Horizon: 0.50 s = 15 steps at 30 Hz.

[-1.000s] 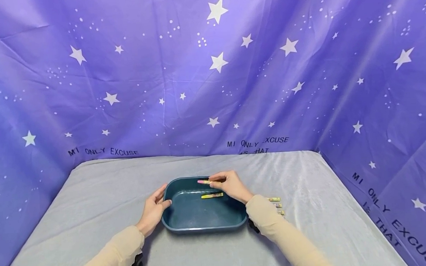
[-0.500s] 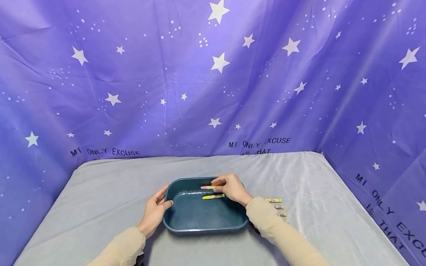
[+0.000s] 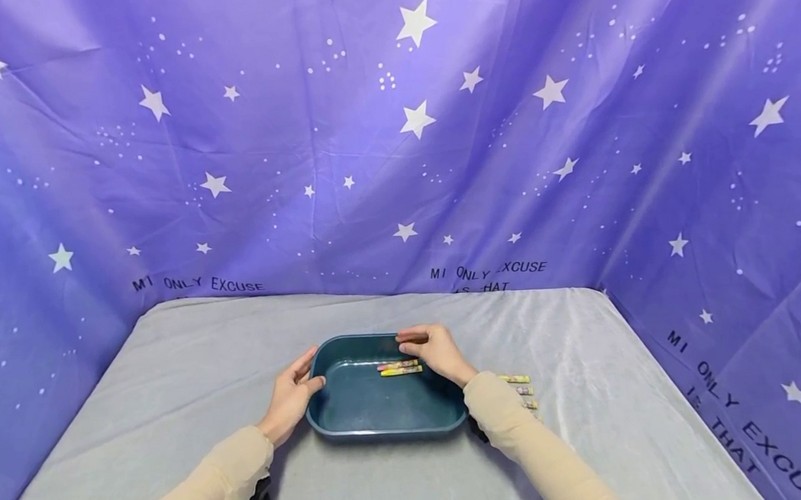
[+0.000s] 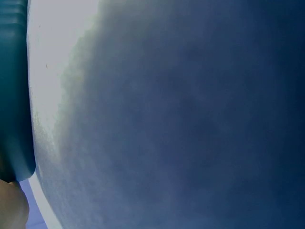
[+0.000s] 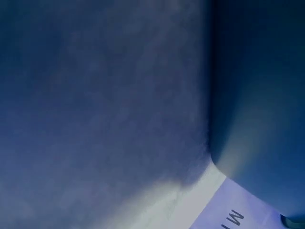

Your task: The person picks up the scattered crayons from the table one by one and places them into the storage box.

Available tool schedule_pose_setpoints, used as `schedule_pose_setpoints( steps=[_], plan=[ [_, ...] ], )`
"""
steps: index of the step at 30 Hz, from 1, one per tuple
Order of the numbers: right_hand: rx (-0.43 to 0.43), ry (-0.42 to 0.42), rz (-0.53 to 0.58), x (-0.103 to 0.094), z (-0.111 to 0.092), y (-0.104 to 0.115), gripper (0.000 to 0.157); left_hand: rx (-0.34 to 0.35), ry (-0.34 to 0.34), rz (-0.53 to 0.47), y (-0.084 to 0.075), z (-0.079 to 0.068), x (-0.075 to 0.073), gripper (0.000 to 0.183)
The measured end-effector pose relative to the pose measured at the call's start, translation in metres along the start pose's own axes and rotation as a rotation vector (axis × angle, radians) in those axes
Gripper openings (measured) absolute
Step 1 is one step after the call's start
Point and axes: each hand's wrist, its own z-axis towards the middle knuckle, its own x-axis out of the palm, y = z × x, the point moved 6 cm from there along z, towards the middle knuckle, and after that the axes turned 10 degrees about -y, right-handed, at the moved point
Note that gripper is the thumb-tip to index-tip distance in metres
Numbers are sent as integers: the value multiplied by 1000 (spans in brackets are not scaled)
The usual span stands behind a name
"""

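Note:
The dark teal plastic basin [image 3: 384, 433] sits on the grey cloth in the head view. My left hand [image 3: 288, 394] grips its left wall, thumb over the rim on the inside and fingers outside. In the left wrist view the basin [image 4: 14, 95] shows along the left edge. Inside, a pink crayon [image 3: 395, 366] and a yellow crayon [image 3: 399, 371] lie side by side, both in printed wrappers. Over the back right part of the basin hovers my right hand [image 3: 437, 353], with nothing between its thumb and fingers. The basin's outer side [image 5: 267, 105] fills the right of the right wrist view.
Several more crayons [image 3: 516, 379] lie in a column right of the basin, partly hidden by my right sleeve [image 3: 514, 419]. A grey cloth [image 3: 207, 353] covers the table. Purple star-printed curtains [image 3: 338, 131] enclose the back and sides.
My right hand lowered the pink crayon into the basin beside the yellow one and let go of it. My left hand has stayed on the basin's wall.

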Motion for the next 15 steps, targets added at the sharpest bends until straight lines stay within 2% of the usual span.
schedule_pose_setpoints(
  steps=[2, 5, 11, 15],
  plan=[
    [-2, -34, 87, -3, 1, 0, 32, -4, 3, -4, 0, 0, 1, 63],
    [7, -55, 155, -6, 1, 0, 34, 0, 12, -4, 0, 0, 2, 63],
    [-13, 10, 185, -12, -6, 6, 34, 0, 6, -6, -1, 0, 0, 63],
    [-17, 29, 159, -28, -13, 8, 34, -2, 9, 1, -2, -1, -1, 63]
  ],
)
